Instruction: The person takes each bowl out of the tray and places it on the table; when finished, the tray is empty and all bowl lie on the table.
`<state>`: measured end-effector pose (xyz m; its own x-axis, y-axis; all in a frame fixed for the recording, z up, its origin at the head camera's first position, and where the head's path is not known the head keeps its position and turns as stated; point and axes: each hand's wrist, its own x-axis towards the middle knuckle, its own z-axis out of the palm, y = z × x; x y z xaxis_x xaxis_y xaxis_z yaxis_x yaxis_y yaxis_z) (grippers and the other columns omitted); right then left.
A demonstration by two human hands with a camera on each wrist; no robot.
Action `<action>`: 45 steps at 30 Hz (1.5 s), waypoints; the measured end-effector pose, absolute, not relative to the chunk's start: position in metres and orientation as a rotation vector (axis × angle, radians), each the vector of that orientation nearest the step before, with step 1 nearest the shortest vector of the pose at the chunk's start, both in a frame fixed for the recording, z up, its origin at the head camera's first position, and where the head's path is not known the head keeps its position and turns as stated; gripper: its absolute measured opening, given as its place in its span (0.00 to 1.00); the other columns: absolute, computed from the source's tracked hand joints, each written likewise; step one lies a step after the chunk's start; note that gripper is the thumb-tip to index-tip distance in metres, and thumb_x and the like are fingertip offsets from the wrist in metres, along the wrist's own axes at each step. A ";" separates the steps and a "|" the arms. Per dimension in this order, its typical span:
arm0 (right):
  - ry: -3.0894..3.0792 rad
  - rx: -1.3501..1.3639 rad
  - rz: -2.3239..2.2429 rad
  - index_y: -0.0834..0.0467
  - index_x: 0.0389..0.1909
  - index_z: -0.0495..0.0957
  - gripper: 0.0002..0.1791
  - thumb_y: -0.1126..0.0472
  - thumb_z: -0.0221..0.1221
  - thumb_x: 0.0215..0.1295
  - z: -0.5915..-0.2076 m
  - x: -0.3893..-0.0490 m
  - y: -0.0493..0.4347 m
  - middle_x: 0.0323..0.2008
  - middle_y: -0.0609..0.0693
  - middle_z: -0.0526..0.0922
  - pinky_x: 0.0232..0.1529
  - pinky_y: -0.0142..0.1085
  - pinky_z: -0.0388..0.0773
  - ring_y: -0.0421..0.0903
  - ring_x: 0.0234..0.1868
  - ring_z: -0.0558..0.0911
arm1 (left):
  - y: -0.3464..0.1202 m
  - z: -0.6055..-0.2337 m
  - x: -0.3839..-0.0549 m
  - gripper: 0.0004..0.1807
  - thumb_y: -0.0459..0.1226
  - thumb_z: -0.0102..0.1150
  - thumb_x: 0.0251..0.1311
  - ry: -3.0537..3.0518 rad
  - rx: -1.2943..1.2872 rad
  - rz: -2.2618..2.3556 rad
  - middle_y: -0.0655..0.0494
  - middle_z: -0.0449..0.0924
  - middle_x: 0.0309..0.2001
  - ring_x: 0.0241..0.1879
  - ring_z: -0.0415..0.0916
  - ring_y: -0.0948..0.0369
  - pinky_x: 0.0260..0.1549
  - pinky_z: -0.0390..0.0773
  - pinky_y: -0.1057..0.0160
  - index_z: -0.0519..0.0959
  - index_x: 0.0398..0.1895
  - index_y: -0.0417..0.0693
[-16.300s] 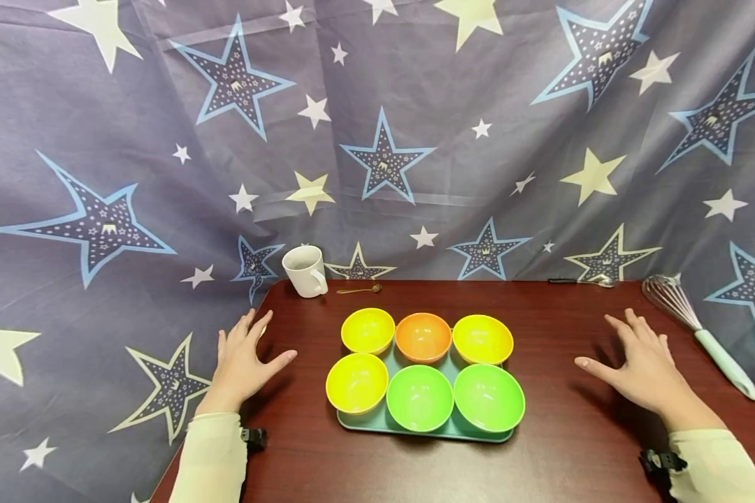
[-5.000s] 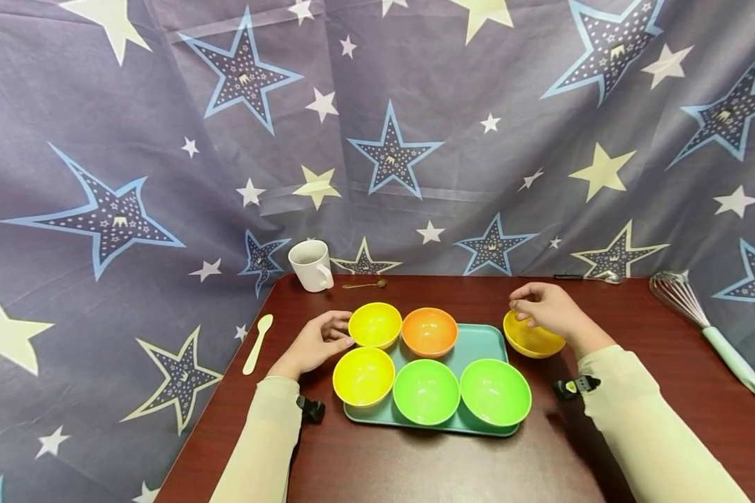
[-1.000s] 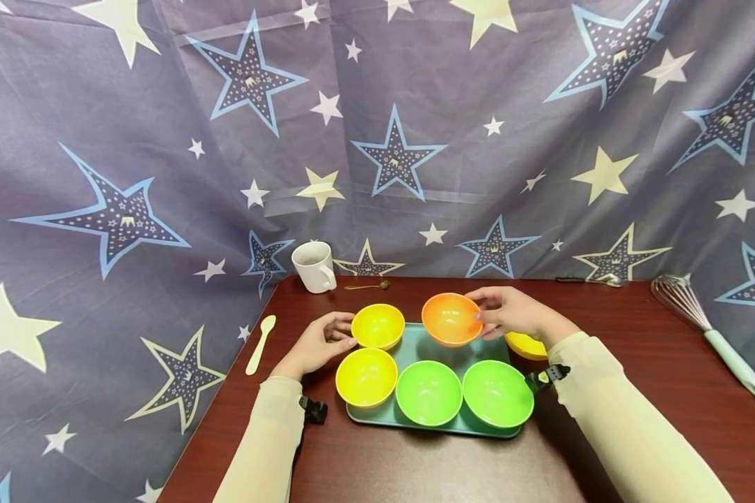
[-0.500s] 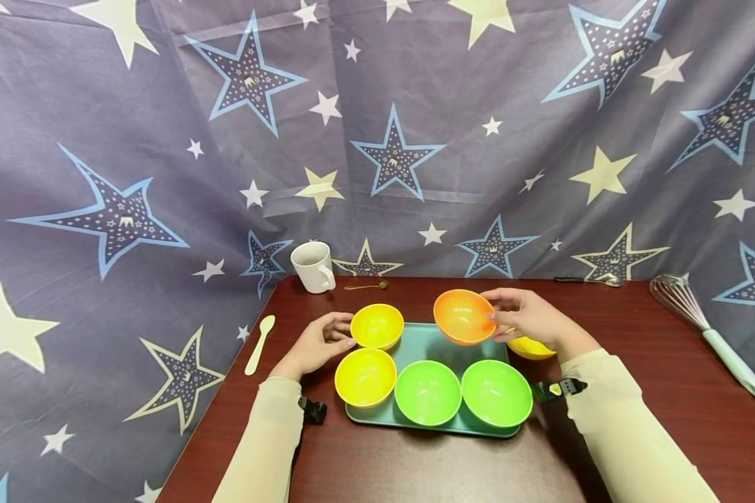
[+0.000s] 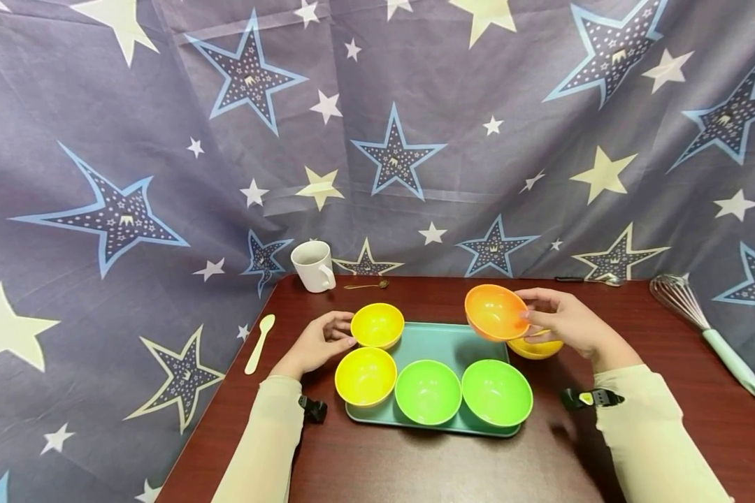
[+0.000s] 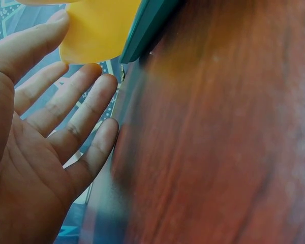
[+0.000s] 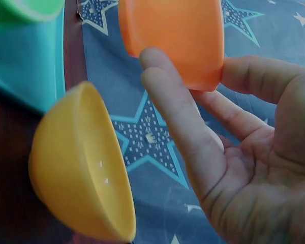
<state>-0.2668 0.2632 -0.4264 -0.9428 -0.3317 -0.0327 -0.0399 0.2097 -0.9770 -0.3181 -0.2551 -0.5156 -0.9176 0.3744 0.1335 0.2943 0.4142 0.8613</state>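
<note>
My right hand [image 5: 569, 325] pinches the rim of an orange bowl [image 5: 495, 311] between thumb and fingers, above the tray's back right corner. Partly hidden below it, a yellow bowl [image 5: 537, 348] stands on the table beside the tray; in the right wrist view this yellow bowl [image 7: 71, 157] is apart from the fingers. At the tray's left side, my left hand [image 5: 317, 342] has loose, extended fingers near the back yellow bowl [image 5: 377, 325]. The teal tray [image 5: 440, 342] also bears a front yellow bowl [image 5: 366, 377] and two green bowls, one middle [image 5: 428, 392], one right [image 5: 497, 392].
A white mug [image 5: 313, 267] and a small gold spoon [image 5: 367, 285] are at the back left. A cream spoon [image 5: 260, 344] lies by the left edge. Rightward are a dark-handled utensil [image 5: 588, 280] and a whisk [image 5: 707, 332]. A star-patterned curtain [image 5: 390, 154] hangs behind.
The yellow bowl from the tray's back right now stands on the table. My right hand has lifted the orange bowl from the back middle and carried it right. My left hand stays put lately.
</note>
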 end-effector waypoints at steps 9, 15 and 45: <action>2.253 -0.329 -1.839 0.72 0.74 0.63 0.31 0.65 0.60 0.77 -0.429 -0.258 0.293 0.48 0.60 0.80 0.45 0.54 0.85 0.57 0.40 0.90 | -0.254 -0.515 -0.318 0.29 0.40 0.72 0.67 2.573 0.614 1.541 0.49 0.85 0.54 0.48 0.85 0.52 0.50 0.83 0.54 0.75 0.69 0.49; 2.274 -0.320 -1.878 0.68 0.72 0.66 0.28 0.64 0.60 0.78 -0.429 -0.252 0.305 0.44 0.57 0.84 0.43 0.54 0.85 0.56 0.38 0.90 | -0.256 -0.516 -0.319 0.29 0.42 0.73 0.66 2.569 0.606 1.539 0.53 0.86 0.53 0.48 0.85 0.55 0.50 0.82 0.55 0.76 0.69 0.53; 2.237 -0.288 -2.047 0.48 0.61 0.77 0.19 0.71 0.57 0.77 -0.442 -0.246 0.363 0.41 0.48 0.88 0.36 0.45 0.87 0.53 0.35 0.91 | -0.254 -0.517 -0.319 0.29 0.41 0.73 0.66 2.565 0.587 1.544 0.54 0.86 0.53 0.48 0.85 0.54 0.51 0.83 0.52 0.76 0.69 0.55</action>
